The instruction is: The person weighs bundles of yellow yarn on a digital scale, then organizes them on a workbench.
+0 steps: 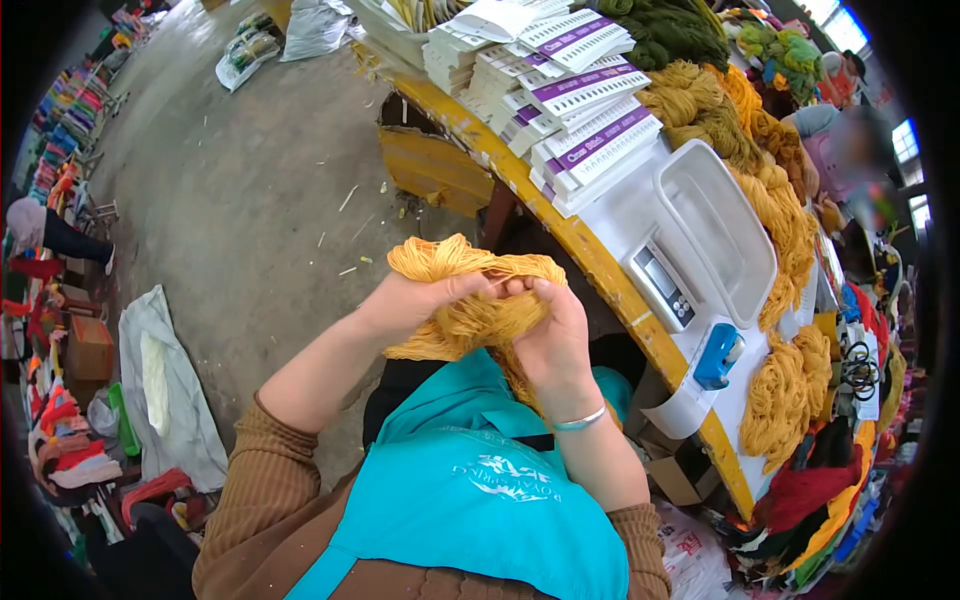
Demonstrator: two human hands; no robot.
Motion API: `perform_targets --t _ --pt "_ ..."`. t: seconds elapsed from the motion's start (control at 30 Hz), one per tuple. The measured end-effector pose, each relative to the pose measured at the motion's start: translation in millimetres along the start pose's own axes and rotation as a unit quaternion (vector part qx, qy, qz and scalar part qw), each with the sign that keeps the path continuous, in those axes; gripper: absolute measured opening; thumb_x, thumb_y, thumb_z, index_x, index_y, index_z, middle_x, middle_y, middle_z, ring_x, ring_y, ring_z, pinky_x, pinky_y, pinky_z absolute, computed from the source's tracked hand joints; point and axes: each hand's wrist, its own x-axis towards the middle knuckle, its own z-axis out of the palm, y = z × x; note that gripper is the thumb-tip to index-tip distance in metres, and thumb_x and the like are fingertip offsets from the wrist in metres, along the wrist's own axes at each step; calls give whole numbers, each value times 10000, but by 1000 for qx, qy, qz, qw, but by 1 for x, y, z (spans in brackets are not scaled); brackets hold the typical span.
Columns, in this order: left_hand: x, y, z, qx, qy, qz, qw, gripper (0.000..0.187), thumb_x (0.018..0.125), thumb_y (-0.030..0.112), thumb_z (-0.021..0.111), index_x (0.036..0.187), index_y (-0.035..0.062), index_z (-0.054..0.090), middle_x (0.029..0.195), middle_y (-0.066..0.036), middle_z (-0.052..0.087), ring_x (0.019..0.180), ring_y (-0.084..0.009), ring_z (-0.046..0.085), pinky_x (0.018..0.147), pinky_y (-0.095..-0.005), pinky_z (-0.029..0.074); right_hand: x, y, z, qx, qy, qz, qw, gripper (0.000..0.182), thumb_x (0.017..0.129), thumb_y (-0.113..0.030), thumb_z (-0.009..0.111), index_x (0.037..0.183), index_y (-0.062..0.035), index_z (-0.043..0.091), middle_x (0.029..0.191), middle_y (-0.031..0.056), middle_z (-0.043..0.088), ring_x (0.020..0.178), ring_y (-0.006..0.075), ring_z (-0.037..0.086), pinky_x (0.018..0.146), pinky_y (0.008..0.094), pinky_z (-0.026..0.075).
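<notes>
Skein of loose golden-yellow thread (465,325), gathered into a bulky, looped bundle, is held in front of the body above a turquoise cloth apron (480,510); it serves as the centre of the clock for the directions given. The bare left hand (420,300) grips it from 9 o'clock, thumb laid across the strands; the bare right hand (555,335), below which a pale, narrow bracelet (580,419) circles the wrist, closes on it from 4 o'clock. Fingertips of both hands come close together at the middle; the other fingers are partly hidden in the thread, and how firmly they press cannot be told. A thinner tail hangs at 5 o'clock. The material is judged light, soft and limp: it should sag wherever unsupported and bear squeezing without harm, whereas single strands may slip, snag or tangle. The sounder hold is around the whole gathered thickness, with the loops at 11 o'clock included, rather than on a few threads. A long table with a worn yellow edge (628,315) bears stacked white-and-purple printed cards (595,140) at 1 o'clock, a pale digital scale (662,283) at 3, and similar golden thread hanks (785,395) between 3 and 4.
</notes>
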Motion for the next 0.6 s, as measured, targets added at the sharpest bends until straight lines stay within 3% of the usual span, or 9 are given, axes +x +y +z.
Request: perform_targets --t 0.03,0.1,0.17,0.23,0.27,0.33,0.37,0.43,0.6 --pt "0 -4 -8 -1 0 1 1000 210 976 196 615 1066 15 671 1086 -56 689 1014 -142 634 915 -320 504 1 -2 4 -9 28 19 999 112 928 -97 487 920 -16 564 846 79 611 888 230 630 866 365 512" --pt "-2 1 -11 -164 -115 -6 980 253 1001 239 567 1036 12 672 1107 -83 683 1041 -181 631 946 -347 492 5 -2 1 -7 14 39 999 96 923 -96 496 913 -25 560 810 56 586 850 210 612 840 357 509" --pt "-6 0 -9 -171 -119 0 978 287 1016 274 528 987 19 656 1029 -91 675 1015 -205 630 967 -374 487 8 2 0 -5 0 59 998 81 917 -94 505 906 -33 557 775 33 562 811 191 594 815 349 506" --pt "-8 -7 -13 -175 -105 47 978 287 1019 292 518 921 41 617 813 -36 605 903 -186 625 974 -383 491 10 6 0 55 -29 72 995 106 913 -98 553 988 -27 578 746 -9 524 739 136 541 751 299 491" --pt "-9 -7 -16 -176 -103 49 978 287 1019 292 518 921 41 617 813 -36 605 903 -186 625 974 -383 491 12 6 2 53 -30 74 995 106 913 -98 553 988 -27 578 746 -9 524 739 136 541 751 299 491" --pt "-14 -5 -22 -262 -88 67 959 289 1022 309 507 885 66 580 666 15 461 796 -167 597 969 -384 496 16 6 8 32 -56 72 995 204 903 -125 631 1071 -14 594 749 -32 525 705 96 512 715 252 479" --pt "-17 0 -22 -265 -70 53 960 300 1030 310 492 863 71 564 626 29 404 734 -151 569 947 -392 511 18 8 12 31 -58 75 995 204 903 -125 631 1071 -14 594 749 -32 525 705 96 512 715 252 479" --pt "-19 10 -16 -237 -50 68 968 302 1033 306 487 864 68 564 630 25 409 724 -147 565 900 -381 523 21 13 23 -32 -61 93 993 294 887 -154 692 1120 0 598 761 -32 531 689 79 507 690 231 475" --pt "-21 25 -14 -130 18 92 987 317 1042 304 470 874 54 565 634 19 410 685 -138 544 733 -346 535 25 16 38 -168 -92 111 975 270 870 -142 713 1086 -19 607 785 -26 552 650 50 477 667 227 476"
